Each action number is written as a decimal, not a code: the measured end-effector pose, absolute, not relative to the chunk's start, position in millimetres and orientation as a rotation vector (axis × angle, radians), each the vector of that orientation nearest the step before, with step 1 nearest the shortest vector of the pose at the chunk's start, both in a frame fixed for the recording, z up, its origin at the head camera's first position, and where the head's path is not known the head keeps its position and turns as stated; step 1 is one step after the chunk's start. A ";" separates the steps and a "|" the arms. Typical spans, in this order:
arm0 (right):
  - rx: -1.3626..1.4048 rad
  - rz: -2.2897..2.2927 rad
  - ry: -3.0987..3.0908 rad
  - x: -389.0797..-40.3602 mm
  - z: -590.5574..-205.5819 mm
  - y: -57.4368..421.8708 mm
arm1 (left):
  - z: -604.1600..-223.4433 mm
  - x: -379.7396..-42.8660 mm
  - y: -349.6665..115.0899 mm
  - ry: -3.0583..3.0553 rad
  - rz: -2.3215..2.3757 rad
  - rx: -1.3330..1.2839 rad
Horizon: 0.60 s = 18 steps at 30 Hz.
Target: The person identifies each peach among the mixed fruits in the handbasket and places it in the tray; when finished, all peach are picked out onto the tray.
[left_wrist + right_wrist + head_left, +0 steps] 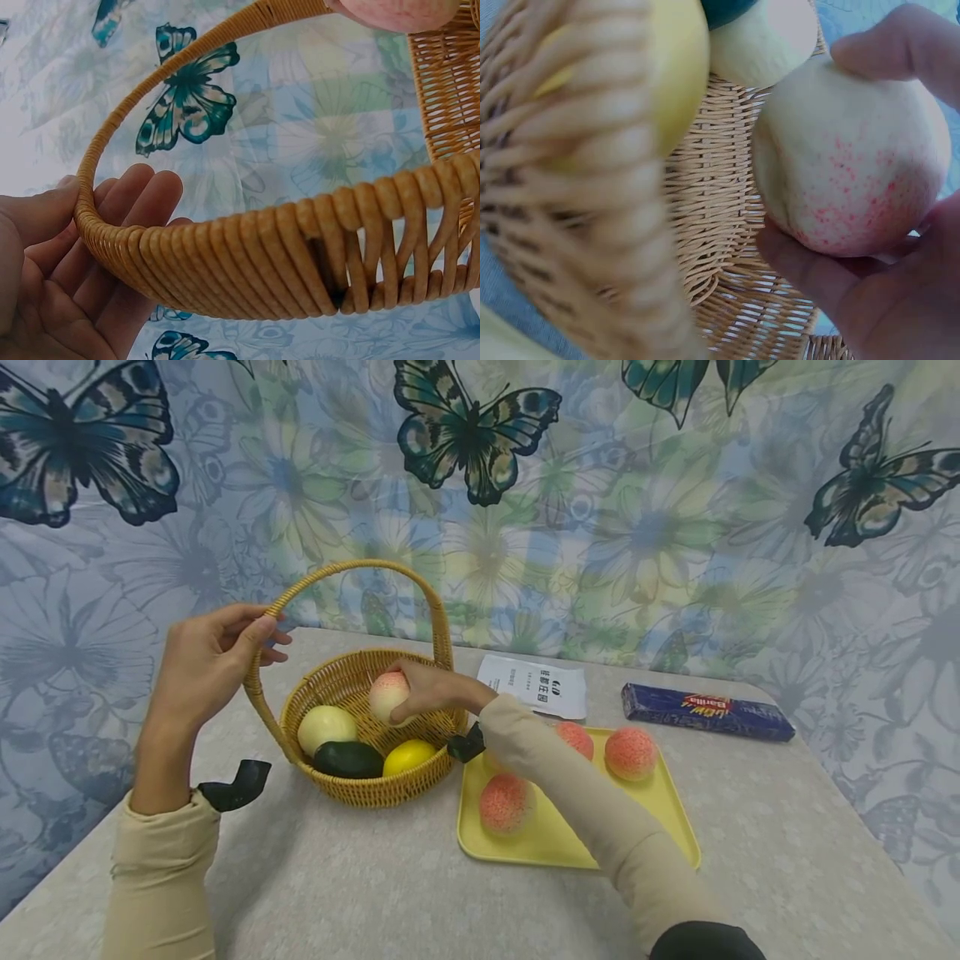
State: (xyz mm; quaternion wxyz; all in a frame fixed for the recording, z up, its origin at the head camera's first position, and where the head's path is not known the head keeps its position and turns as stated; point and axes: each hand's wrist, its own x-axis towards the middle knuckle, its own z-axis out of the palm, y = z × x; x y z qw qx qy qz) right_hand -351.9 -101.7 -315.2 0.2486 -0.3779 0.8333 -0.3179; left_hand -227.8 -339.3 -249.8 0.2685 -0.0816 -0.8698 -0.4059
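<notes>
A wicker basket (360, 791) with a tall arched handle stands on the table. My left hand (206, 664) holds the left side of that handle (112, 135) between thumb and fingers. Over the basket's inside, my right hand (438, 687) grips a pale peach with red speckles (847, 157), thumb on one side and fingers on the other. In the basket lie a pale round fruit (327, 730), a dark green oval one (348, 760) and a yellow one (408, 757). Several peaches, one of them a peach (506, 803) at the front left, lie on a yellow tray (555, 847), partly hidden by my right sleeve.
Behind the tray a white printed sheet (534, 685) lies on the table (360, 885). A dark blue Barilla box (707, 712) is at the back right. A butterfly-patterned cloth (510, 568) hangs behind the table.
</notes>
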 end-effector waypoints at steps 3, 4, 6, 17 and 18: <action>-1.026 -0.892 2.263 -351.0 -314.7 -95.4 | -250.1 -228.3 -338.7 -2.353 -1.087 -0.217; -1.032 -0.894 2.267 -350.7 -314.2 -93.6 | -250.2 -228.5 -338.5 -2.354 -1.084 -0.218; -1.044 -0.903 2.270 -350.5 -313.4 -90.4 | -250.7 -228.8 -338.6 -2.356 -1.078 -0.217; -1.124 -1.033 2.233 -348.6 -316.9 -76.8 | -251.1 -228.9 -339.1 -2.348 -1.084 -0.212; -1.133 -1.045 2.233 -348.4 -318.0 -75.8 | -251.1 -228.7 -339.0 -2.349 -1.083 -0.212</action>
